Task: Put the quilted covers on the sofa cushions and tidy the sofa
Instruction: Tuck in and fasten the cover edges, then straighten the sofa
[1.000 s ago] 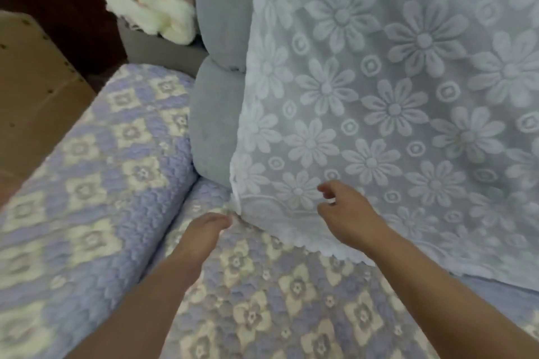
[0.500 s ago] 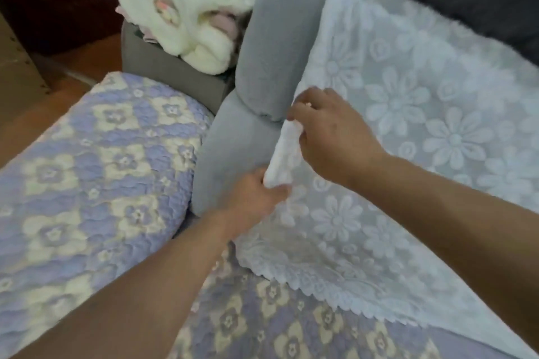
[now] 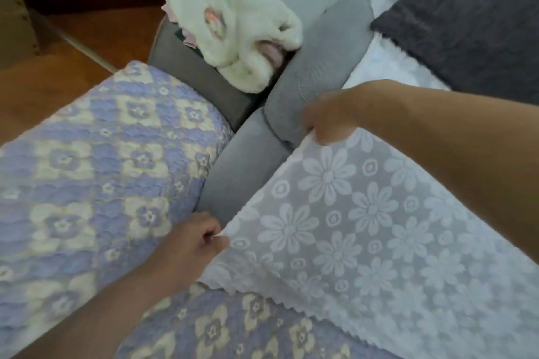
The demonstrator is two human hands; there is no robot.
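A white lace cover with a daisy pattern lies over the sofa's grey back cushions. My right hand grips the lace's left edge high up, beside the upper grey cushion. My left hand pinches the same edge lower down, near the lower grey cushion. A purple and cream quilted cover wraps the sofa arm on the left. More of the same quilted cover lies on the seat below the lace's scalloped hem.
A fluffy white garment is piled on a grey box behind the sofa arm. A dark grey blanket lies along the top of the backrest at the right. Brown wooden floor shows at the upper left.
The view has tilted up the backrest. My right hand slid higher along the lace's edge, and my left hand moved lower along it, drawing the edge out straight.
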